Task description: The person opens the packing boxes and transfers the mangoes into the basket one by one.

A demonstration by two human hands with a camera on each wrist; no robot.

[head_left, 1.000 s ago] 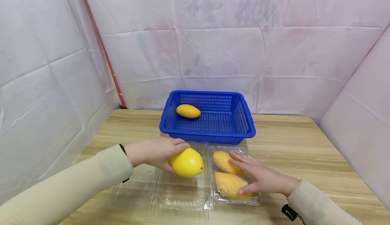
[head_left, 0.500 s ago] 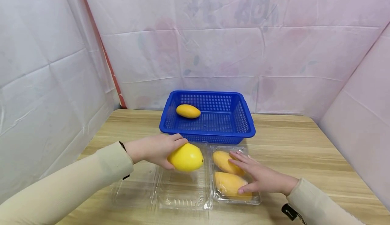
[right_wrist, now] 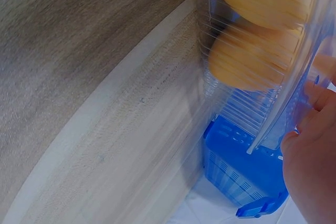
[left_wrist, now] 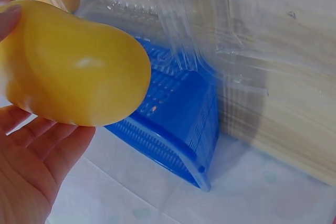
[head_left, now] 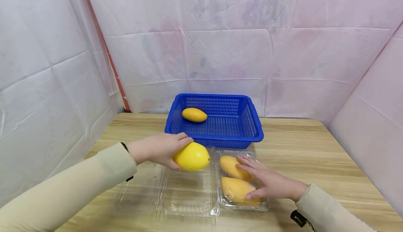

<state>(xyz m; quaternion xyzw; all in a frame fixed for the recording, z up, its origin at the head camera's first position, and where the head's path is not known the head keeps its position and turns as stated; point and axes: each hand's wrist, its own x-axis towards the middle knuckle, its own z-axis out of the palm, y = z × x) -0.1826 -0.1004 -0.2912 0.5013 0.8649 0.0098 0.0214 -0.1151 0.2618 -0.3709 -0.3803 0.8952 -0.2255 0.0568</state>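
My left hand (head_left: 165,150) grips a large yellow mango (head_left: 193,157) from its left side, holding it above an open clear plastic clamshell box (head_left: 190,209). In the left wrist view the thumb and fingers curl around one end of the mango (left_wrist: 79,66). With fingers spread, my right hand (head_left: 267,181) rests on the lid of a closed clear clamshell (head_left: 230,205) alongside. Two orange-yellow mangoes (head_left: 237,190) lie inside that box. The right wrist view shows its ribbed side wall and part of the right hand (right_wrist: 315,156) at the lid.
Behind the boxes stands a blue perforated basket (head_left: 217,139) with one mango (head_left: 194,114) at its back left. The open clamshell's lid (head_left: 136,198) lies flat to the left on the wooden table (head_left: 308,148). White cloth walls (head_left: 226,60) enclose the table's back and sides.
My left hand has lifted the mango a little, up and toward the basket, from over the open box. The right hand has stayed on the closed box.
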